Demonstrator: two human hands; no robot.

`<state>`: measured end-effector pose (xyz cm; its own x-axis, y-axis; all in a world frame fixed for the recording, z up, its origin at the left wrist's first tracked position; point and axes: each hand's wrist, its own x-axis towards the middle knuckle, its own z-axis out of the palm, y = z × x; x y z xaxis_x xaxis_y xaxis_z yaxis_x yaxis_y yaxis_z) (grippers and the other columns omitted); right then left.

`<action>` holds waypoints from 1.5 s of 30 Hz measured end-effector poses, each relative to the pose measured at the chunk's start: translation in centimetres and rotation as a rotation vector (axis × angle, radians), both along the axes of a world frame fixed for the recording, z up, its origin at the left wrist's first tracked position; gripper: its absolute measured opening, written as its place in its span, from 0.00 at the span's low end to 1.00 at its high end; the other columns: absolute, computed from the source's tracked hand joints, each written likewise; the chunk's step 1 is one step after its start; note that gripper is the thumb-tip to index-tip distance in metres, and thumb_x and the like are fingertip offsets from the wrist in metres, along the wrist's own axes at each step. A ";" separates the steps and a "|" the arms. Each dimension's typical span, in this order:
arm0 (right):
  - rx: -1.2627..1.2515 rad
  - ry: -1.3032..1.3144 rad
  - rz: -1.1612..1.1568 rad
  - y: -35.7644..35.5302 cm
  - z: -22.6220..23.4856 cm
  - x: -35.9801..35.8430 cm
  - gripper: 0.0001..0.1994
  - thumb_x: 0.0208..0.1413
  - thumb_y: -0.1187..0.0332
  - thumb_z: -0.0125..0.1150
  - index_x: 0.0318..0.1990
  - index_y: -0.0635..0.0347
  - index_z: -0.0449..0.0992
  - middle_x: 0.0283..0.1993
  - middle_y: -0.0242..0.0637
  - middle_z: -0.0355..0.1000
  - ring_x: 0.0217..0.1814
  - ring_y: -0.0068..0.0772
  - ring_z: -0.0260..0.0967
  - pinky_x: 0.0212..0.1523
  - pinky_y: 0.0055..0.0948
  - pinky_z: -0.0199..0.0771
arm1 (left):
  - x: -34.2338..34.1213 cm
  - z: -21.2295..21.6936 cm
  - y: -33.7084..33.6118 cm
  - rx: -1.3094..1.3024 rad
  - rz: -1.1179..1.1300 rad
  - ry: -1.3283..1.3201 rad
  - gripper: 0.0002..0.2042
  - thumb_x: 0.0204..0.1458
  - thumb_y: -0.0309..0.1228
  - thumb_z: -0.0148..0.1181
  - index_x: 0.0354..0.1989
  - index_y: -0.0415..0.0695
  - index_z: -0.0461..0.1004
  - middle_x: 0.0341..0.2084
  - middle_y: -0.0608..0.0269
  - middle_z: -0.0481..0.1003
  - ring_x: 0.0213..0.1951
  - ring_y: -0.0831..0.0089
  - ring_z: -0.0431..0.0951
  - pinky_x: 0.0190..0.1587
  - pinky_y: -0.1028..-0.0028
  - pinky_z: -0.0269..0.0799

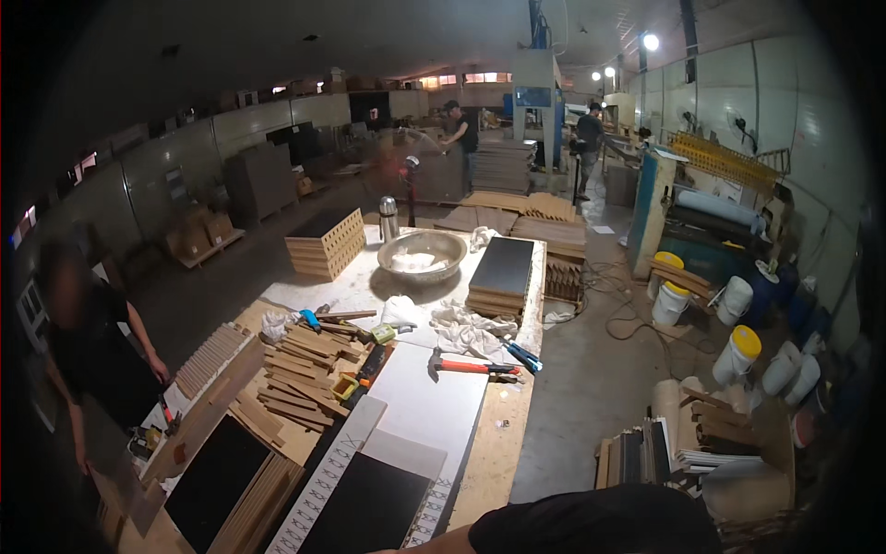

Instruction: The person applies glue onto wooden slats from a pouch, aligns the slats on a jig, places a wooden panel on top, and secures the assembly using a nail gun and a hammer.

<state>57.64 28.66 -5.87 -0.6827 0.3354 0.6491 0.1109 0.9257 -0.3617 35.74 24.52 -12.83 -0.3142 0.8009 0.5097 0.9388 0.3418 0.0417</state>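
From the lower edge comes a black sleeve (pixel 591 522) of mine with a thin strip of bare arm (pixel 452 541); this looks like my right arm. My right hand lies below the picture, and my left hand is not in view. Nearest to the arm is a black panel (pixel 365 508) on the workbench, between white strips (pixel 318 480) marked with a row of crosses. Beyond it is a white board (pixel 443 392). A claw hammer (pixel 466 367) with a red handle lies across that board, beside blue-handled pliers (pixel 523 356).
Wooden strips (pixel 300 379) are piled left of the board. Farther back stand a metal basin (pixel 422 258), a steel flask (pixel 388 219) and stacked black-topped panels (pixel 498 277). Another person (pixel 97 351) stands at the left; two more work far back. Yellow-lidded buckets (pixel 738 354) line the right.
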 end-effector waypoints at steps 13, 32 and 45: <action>-0.141 -0.346 0.075 -1.1 6.8 0.8 0.26 0.48 0.56 0.57 0.54 0.57 0.67 0.61 0.42 0.61 0.68 0.46 0.51 0.64 0.59 0.47 | -7.8 -12.9 -2.2 0.087 0.050 0.091 0.18 0.54 0.43 0.42 0.32 0.44 0.75 0.26 0.50 0.76 0.30 0.51 0.75 0.35 0.53 0.66; -0.128 -0.172 -0.068 -0.6 5.9 4.3 0.23 0.51 0.54 0.53 0.52 0.55 0.67 0.58 0.42 0.63 0.64 0.46 0.55 0.63 0.58 0.48 | 12.0 14.8 -2.0 0.095 -0.268 -0.045 0.16 0.60 0.42 0.41 0.46 0.49 0.70 0.42 0.57 0.71 0.45 0.58 0.71 0.48 0.53 0.61; -0.069 -0.147 -0.096 2.2 2.6 10.4 0.22 0.49 0.53 0.60 0.48 0.57 0.72 0.54 0.43 0.68 0.60 0.47 0.62 0.58 0.55 0.58 | 12.1 14.3 -2.1 0.055 -0.333 0.069 0.18 0.57 0.47 0.47 0.48 0.50 0.70 0.46 0.58 0.70 0.50 0.59 0.69 0.53 0.49 0.59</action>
<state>68.01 30.86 -3.23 -0.7315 0.4434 0.5180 0.2536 0.8821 -0.3970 47.80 22.44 1.47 -0.0031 0.8244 0.5661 0.9998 0.0147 -0.0159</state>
